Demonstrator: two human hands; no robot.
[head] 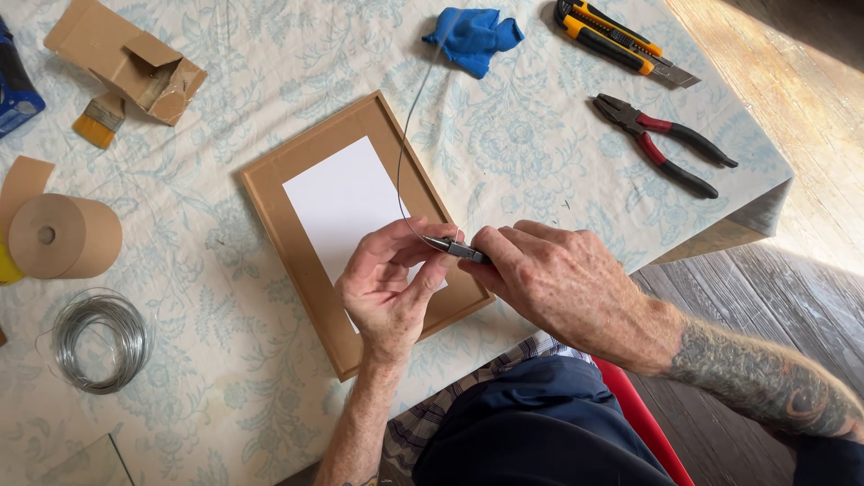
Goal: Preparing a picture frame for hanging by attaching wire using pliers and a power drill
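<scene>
Left hand (389, 283) palm up, fingers curled, thumb and forefinger pinching a thin wire (407, 135) low over the picture frame (306, 270). Right hand (562, 283) knuckles up, fist wrapped shut around small pliers (454, 248); only the metal nose shows, touching the wire at the left fingertips, handles hidden in the palm. Wire rises from the pinch in a long curve across the frame's right rail toward the blue cloth (472, 36); its far end is lost against the patterned tablecloth (540, 135). Frame lies face down and tilted, white backing sheet partly under the left hand, its lower corner near the table's front edge. Right of the hands, bare cloth up to the red-handled pliers (661, 144) and the yellow utility knife (616, 40), then the table corner. To the left, well apart: wire coil (99, 340), brown tape roll (63, 236), cardboard box (126, 58), brush (99, 119). Blue object at the top-left edge is cut off, unidentifiable.
</scene>
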